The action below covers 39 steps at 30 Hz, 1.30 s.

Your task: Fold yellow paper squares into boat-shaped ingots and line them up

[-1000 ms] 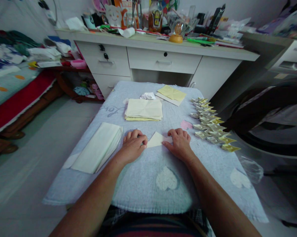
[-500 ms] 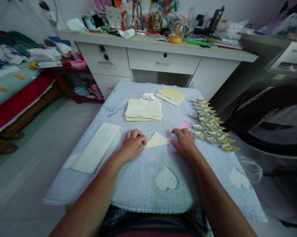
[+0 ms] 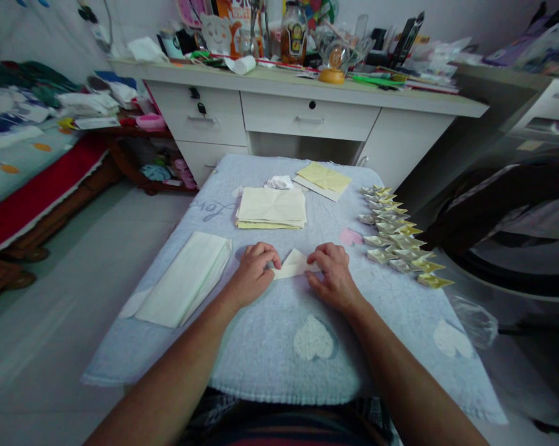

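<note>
A small pale-yellow folded paper (image 3: 293,262) with a raised peak lies on the cloth-covered table between my hands. My left hand (image 3: 257,271) holds its left corner, thumb and forefinger closed on it. At the right end, my right hand (image 3: 331,272) has its curled forefinger and thumb on the paper, hiding that corner. Beyond them lies a stack of cream paper sheets (image 3: 271,205). To my left is a long folded bundle of white paper (image 3: 186,279). Rows of small folded paper boats (image 3: 395,232) stand along the right side.
A crumpled white paper (image 3: 279,182) and some yellow sheets (image 3: 323,176) lie at the table's far side. Behind stands a white desk (image 3: 307,114) crowded with a jar and other items. A bed (image 3: 38,161) is at left, a washing machine (image 3: 540,136) at right.
My right hand has moved left, onto the right part of the folded paper, and its fingers have curled. My left hand has stayed at the left corner.
</note>
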Available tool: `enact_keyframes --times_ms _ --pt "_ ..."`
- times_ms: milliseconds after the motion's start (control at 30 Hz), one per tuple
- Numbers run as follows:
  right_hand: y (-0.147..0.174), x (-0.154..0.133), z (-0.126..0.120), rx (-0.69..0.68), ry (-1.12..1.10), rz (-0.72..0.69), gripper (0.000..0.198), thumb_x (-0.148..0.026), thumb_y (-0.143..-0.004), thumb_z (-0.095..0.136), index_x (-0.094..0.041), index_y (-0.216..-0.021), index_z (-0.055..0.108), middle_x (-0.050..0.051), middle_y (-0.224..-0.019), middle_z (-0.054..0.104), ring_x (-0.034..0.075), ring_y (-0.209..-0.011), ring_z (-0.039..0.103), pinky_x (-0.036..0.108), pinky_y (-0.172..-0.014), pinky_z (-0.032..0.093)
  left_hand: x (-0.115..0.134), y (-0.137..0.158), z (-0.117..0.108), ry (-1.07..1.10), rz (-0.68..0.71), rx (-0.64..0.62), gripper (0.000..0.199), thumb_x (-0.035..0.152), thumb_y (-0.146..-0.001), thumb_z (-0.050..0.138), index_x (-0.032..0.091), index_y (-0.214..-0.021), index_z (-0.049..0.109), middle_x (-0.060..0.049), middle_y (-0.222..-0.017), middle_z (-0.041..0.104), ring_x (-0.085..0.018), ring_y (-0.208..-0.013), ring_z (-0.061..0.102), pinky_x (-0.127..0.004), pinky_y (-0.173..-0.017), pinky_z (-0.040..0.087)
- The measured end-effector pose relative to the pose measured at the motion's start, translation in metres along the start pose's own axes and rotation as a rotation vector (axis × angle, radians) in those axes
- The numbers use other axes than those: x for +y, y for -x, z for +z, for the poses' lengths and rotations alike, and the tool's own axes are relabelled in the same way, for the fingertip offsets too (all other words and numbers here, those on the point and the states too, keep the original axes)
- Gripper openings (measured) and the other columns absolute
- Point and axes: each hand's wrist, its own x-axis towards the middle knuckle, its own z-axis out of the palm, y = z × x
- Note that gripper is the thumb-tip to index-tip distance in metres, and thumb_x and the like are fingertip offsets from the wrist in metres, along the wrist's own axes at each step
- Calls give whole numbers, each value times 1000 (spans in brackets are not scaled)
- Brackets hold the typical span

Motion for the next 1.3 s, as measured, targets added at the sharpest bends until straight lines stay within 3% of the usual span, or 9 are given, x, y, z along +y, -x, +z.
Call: enact_keyframes --times_ms 133,400,567,733,867,967,1067,1300 --pt "-1 -4 8 -89 36 -89 32 -30 -80 66 -23 -112 65 8 -116 56 26 -106 45 40 -91 33 -1 0 3 6 23 59 27 4 -70 45 21 -84 61 -4 -103 54 -22 -109 48 -39 -99 38" --pt "-6 1 11 -119 51 -131 19 -29 -90 61 -21 -104 70 7 -104 63 20 -96 51 34 -85 36 1 0 4 28 48 180 15 14 -83 48 20 -89 60 -5 -107 52 -21 -113 49 -38 -102 38" --pt "-9 -1 11 -63 70 -139 24 -28 -96 49 -20 -94 71 6 -91 65 19 -89 54 33 -83 37 10 1 2 44 53 333 11 25 -88 52 20 -96 56 -7 -111 50 -22 -115 49 -38 -104 38" --pt "-9 -1 9 125 -75 -15 28 -26 -96 42 -18 -89 68 6 -83 64 18 -81 57 28 -76 43 20 5 6 6 29 464 12 28 -86 55 21 -96 52 -9 -118 47 -24 -118 48 -41 -106 38" --pt "-8 -3 10 193 -351 109 19 -26 -89 49 -19 -83 66 3 -75 63 15 -69 57 26 -66 44 27 7 15 14 75 377 16 30 -85 58 21 -96 51 -10 -118 46 -25 -120 47 -43 -106 39" --pt "-8 -7 14 140 -641 207 13 -27 -83 54 -19 -81 64 0 -69 61 13 -61 55 24 -58 44 31 6 22 34 119 257 26 30 -81 65 22 -102 52 -10 -123 45 -26 -122 45 -43 -106 40" --pt "-8 -11 18 68 -894 284 9 -28 -79 57 -19 -76 59 -3 -61 55 11 -52 50 22 -50 41 33 4 27 47 125 220 42 30 -75 73 22 -107 49 -10 -124 45 -27 -123 46 -44 -105 41" --pt "-10 -14 21 34 -1013 322 9 -27 -73 59 -20 -71 55 -6 -59 50 9 -50 45 20 -47 36 31 2 35 117 102 257 55 24 -67 78 23 -107 41 -11 -123 49 -28 -117 52 -42 -91 50"
